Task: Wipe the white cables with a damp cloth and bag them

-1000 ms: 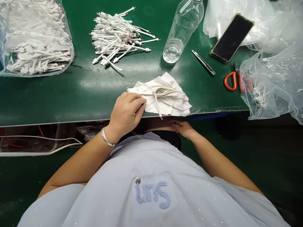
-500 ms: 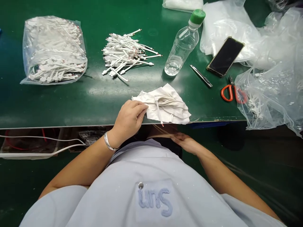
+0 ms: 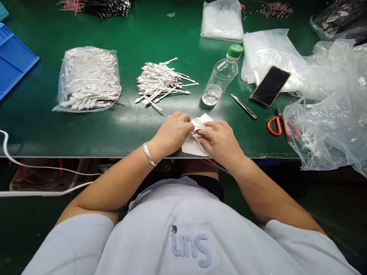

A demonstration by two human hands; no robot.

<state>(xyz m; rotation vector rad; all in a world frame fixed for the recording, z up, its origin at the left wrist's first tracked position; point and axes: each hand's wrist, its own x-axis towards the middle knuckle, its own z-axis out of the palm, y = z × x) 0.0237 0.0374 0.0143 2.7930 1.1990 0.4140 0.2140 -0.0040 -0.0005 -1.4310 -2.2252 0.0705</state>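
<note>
A folded white cloth point(image 3: 192, 147) lies at the front edge of the green table, with a thin white cable point(image 3: 200, 143) slanting across it. My left hand point(image 3: 177, 131) is closed at the cloth's left side, its fingertips pinched by the cable's upper end; what exactly they grip is hidden. From the right, my right hand point(image 3: 219, 141) has its fingers bent around the cloth's folds. Beyond my hands lies a loose pile of short white cables point(image 3: 160, 82). A clear bag full of similar cables point(image 3: 90, 78) lies to its left.
A clear bottle with a green cap point(image 3: 219, 78) stands behind my right hand. Further right are a cutter knife point(image 3: 243, 106), a phone point(image 3: 270, 86), red-handled scissors point(image 3: 274, 126) and plastic bags point(image 3: 329, 130). A blue tray point(image 3: 14, 57) sits far left.
My right hand has come up from below the table edge onto the cloth. My left hand has moved right, to the cable's end. The view has shifted, showing more of the table's far side.
</note>
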